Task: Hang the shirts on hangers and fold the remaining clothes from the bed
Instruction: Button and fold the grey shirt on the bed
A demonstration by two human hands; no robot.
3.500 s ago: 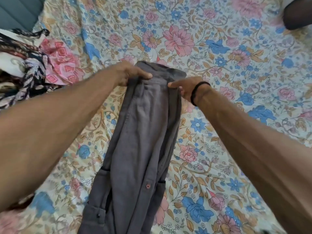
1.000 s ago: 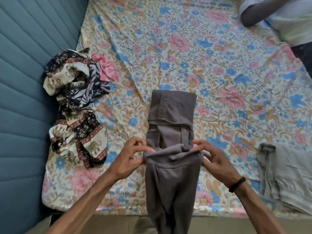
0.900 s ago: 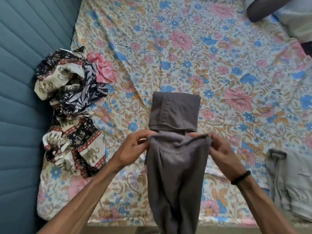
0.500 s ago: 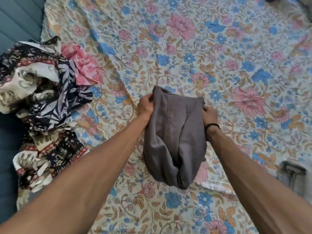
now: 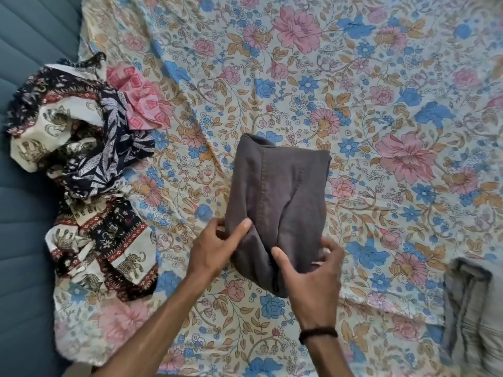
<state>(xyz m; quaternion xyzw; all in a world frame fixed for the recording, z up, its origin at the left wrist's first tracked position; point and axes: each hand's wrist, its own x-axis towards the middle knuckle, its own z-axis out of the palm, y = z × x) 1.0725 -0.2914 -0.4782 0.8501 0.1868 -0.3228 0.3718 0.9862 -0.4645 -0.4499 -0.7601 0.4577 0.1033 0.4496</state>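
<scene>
Gray garment [image 5: 277, 197] folded on bed [image 5: 381, 77], both hands' fingers [image 5: 239, 227] gripping.

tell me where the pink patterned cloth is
In the head view, the pink patterned cloth lies upper left on the bed, atop the heap of printed clothes.

Grey trousers [image 5: 277, 197] on a pink-and-blue floral bedsheet [image 5: 381, 104].

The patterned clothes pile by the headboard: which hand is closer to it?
Left. The left hand grips the grey garment's edge on the side facing the patterned pile; the right hand holds the garment's far side, farther away.
</scene>
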